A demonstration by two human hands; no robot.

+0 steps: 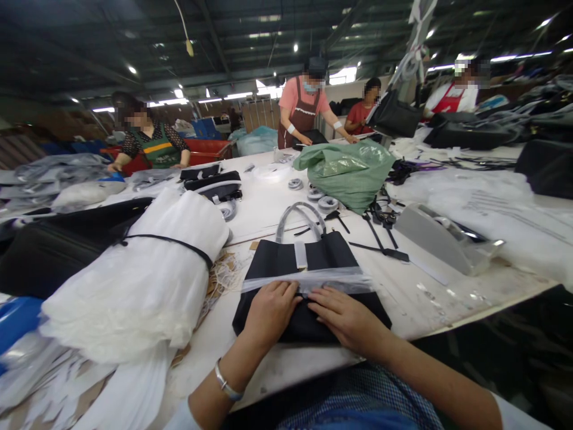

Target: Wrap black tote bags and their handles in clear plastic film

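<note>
A black handbag lies on the white table in front of me, its wrapped handles pointing away. Across its middle runs a translucent wrapping strip, and a short white piece covers the clasp area above it. My left hand rests on the strip and the bag's front, fingers stretched out. Beside it, my right hand lies flat on the strip with its fingers extended. Both hands press on the bag from above without gripping it.
To the left stands a large bundle of white foam sheets tied with a black cord. A grey tape dispenser sits at the right, near black straps. Beyond are a green sack, tape rolls and several co-workers.
</note>
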